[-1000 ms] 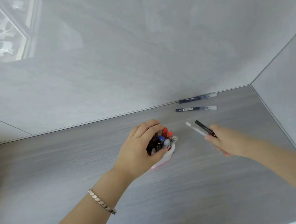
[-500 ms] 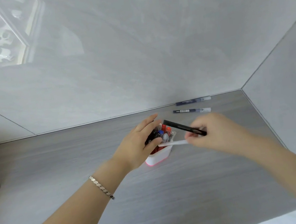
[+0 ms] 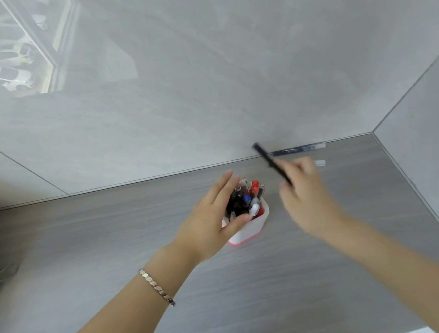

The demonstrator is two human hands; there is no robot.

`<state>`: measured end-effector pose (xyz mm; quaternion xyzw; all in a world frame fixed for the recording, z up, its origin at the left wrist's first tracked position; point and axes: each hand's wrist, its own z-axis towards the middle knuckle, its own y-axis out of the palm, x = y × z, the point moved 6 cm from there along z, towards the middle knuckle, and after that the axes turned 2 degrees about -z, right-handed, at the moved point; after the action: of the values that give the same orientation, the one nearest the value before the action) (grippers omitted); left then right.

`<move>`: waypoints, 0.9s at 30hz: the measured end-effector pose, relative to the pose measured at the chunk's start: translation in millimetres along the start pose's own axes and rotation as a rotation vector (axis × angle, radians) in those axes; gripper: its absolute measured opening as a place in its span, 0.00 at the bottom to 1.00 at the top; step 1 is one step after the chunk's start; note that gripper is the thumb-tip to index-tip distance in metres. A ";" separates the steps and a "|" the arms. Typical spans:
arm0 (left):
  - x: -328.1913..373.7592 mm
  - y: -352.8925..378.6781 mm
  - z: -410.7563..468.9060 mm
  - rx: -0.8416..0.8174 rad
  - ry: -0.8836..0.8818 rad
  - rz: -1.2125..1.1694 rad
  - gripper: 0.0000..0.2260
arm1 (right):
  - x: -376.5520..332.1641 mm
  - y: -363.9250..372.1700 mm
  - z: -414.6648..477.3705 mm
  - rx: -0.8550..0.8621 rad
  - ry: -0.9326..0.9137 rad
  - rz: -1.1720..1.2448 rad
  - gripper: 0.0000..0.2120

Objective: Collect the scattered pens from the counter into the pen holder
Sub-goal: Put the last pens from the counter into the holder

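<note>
Holder, white with pink base, is sitting mid-counter, packed with pens. It is being steadied by the left hand, thumb on the near rim, fingers spread wide along the left side. A black pen is being gripped in the right hand, just right of the holder, tip tilted up-left; hand is blurred. A blue pen is lying at the wall; another pen is mostly hidden behind the right hand. A bracelet is being worn on the left wrist.
</note>
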<state>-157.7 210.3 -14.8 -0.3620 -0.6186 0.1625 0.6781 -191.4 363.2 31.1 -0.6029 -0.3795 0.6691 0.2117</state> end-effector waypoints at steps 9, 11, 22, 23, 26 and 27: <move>23.7 2.0 19.5 0.214 -0.001 0.228 0.20 | 37.0 -48.7 -37.4 -0.398 0.200 -0.137 0.09; 23.2 5.2 21.2 0.182 0.019 0.141 0.18 | 35.1 -46.9 -38.0 -0.370 0.194 -0.193 0.12; 19.0 3.2 18.4 0.109 0.057 -0.030 0.18 | -1.4 -4.9 2.0 -0.067 -0.021 -0.190 0.09; 18.1 2.8 16.7 0.098 0.061 -0.057 0.20 | -4.1 0.8 4.3 -0.015 -0.056 -0.184 0.11; 15.8 3.6 10.8 0.071 0.058 -0.025 0.24 | -7.5 24.4 4.2 -0.031 -0.118 -0.095 0.28; 16.6 4.6 9.4 0.077 0.073 0.042 0.25 | -6.8 36.4 2.3 -0.102 -0.145 -0.093 0.36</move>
<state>-162.6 227.2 -6.3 -0.3541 -0.5790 0.1873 0.7101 -186.0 335.0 7.6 -0.5448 -0.4551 0.6800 0.1836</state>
